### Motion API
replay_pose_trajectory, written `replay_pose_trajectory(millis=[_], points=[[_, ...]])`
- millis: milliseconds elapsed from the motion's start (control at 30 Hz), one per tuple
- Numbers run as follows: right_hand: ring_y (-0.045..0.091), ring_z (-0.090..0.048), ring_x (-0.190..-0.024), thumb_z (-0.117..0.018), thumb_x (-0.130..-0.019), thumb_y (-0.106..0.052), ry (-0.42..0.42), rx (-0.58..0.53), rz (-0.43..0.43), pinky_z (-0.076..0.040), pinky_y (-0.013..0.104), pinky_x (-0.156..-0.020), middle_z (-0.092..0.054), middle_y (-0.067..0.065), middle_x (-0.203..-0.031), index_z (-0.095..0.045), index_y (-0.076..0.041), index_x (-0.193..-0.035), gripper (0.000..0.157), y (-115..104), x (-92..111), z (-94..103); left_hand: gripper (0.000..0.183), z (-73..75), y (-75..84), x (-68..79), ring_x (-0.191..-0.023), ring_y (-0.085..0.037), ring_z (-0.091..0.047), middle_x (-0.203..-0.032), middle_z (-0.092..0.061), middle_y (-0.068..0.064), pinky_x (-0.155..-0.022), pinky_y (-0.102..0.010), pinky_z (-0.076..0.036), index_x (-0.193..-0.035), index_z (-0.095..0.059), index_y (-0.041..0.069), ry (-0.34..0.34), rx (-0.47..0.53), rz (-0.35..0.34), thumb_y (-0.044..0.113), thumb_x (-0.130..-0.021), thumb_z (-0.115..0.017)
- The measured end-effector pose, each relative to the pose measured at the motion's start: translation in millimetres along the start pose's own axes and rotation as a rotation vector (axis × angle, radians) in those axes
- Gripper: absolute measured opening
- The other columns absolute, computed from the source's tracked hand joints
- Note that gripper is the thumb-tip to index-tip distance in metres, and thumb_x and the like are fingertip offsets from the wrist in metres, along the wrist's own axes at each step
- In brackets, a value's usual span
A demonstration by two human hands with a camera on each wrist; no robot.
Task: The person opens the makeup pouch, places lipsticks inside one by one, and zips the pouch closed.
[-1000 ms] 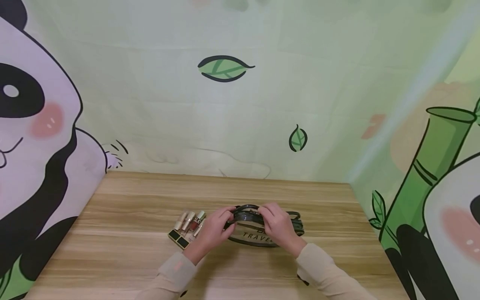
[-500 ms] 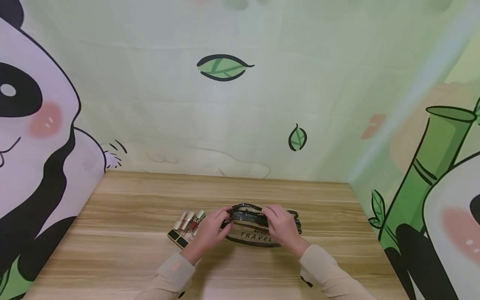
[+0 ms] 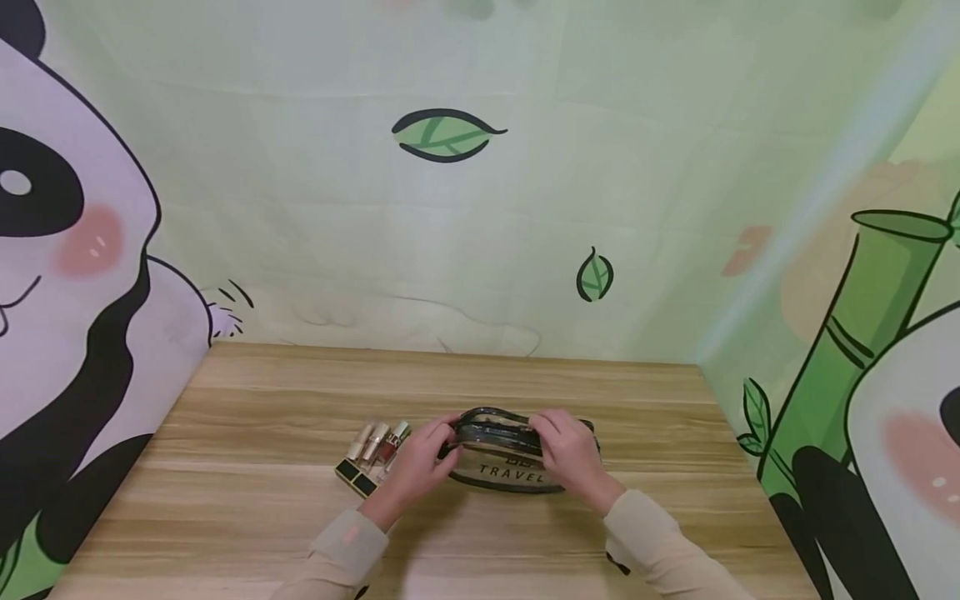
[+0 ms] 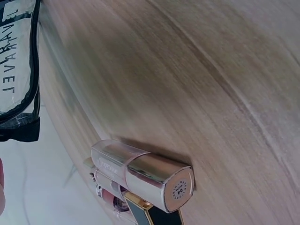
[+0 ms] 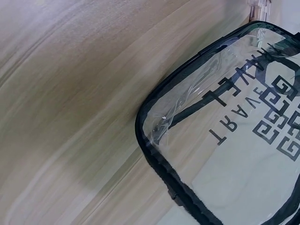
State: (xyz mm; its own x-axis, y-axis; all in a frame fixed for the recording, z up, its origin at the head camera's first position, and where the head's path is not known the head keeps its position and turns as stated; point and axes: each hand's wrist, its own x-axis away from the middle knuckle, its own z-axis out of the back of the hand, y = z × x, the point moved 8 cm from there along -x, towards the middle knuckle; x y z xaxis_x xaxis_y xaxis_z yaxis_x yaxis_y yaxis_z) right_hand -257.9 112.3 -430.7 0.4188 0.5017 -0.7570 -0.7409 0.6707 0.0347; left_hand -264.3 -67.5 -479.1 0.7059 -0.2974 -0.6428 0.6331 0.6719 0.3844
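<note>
a clear bag (image 3: 501, 472) with black trim sits on the wooden desk (image 3: 247, 425), away from the far edge and nearer the right edge than the left. the left hand (image 3: 417, 458) pinches its trim at the top left; the right hand (image 3: 570, 457) has its fingers bent over the top on the other side, holding it there. dark lettering on the clear side reads "travel".

between the left hand and the desk's left edge lie several cosmetics tubes (image 3: 370, 442), partly hidden by that hand, with 2 black, gold-edged ends (image 3: 357, 477) towards the near edge. behind the far edge hangs a pale green backdrop (image 3: 322, 208) with 2 leaves (image 3: 450, 136) printed in its middle.
</note>
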Motion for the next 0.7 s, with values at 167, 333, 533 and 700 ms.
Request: replay_pose_trajectory(millis=[167, 333, 533, 700], points=[[0.018, -0.058, -0.073, -0.038, -0.083, -0.005, 0.016, 0.022, -0.008, -0.051, 0.030, -0.062, -0.062, 0.005, -0.081, -0.062, -0.007, -0.081, 0.024, 3.7, 2.9, 0.3, 0.017, 1.4, -1.1, 2.2, -0.093, -0.022, -0.061, -0.109, -0.062, -0.006, -0.075, -0.031, -0.051, -0.073, -0.051, 0.011, 0.024, -0.004, -0.012, 0.010, -0.069, -0.067], [0.018, -0.057, -0.073, -0.043, -0.076, -0.001, 0.008, 0.025, -0.020, -0.050, 0.029, -0.060, -0.062, 0.005, -0.081, -0.062, -0.007, -0.081, 0.020, 7.1, 6.3, 0.6, 0.017, 2.1, -1.9, 4.3, -0.093, -0.021, -0.061, -0.109, -0.062, -0.005, -0.071, -0.029, -0.050, -0.071, -0.050, 0.011, 0.041, -0.005, -0.025, 0.010, -0.067, -0.067], [0.018, -0.056, -0.073, -0.046, -0.073, 0.001, -0.005, 0.022, -0.030, -0.050, 0.029, -0.062, -0.061, 0.005, -0.081, -0.061, -0.007, -0.081, 0.018, 9.2, 7.3, 2.8, 0.018, 1.7, -2.9, 5.4, -0.094, -0.021, -0.061, -0.108, -0.062, -0.006, -0.071, -0.030, -0.050, -0.070, -0.050, 0.010, 0.036, -0.004, -0.017, 0.009, -0.067, -0.067], [0.019, -0.056, -0.072, -0.045, -0.074, 0.001, 0.011, 0.023, -0.019, -0.050, 0.029, -0.061, -0.060, 0.006, -0.080, -0.061, -0.006, -0.081, 0.019, 11.1, 8.5, 3.9, 0.020, 0.6, -3.6, 5.9, -0.094, -0.021, -0.061, -0.108, -0.062, -0.006, -0.071, -0.030, -0.050, -0.069, -0.049, 0.011, 0.026, -0.004, -0.009, 0.008, -0.066, -0.069]])
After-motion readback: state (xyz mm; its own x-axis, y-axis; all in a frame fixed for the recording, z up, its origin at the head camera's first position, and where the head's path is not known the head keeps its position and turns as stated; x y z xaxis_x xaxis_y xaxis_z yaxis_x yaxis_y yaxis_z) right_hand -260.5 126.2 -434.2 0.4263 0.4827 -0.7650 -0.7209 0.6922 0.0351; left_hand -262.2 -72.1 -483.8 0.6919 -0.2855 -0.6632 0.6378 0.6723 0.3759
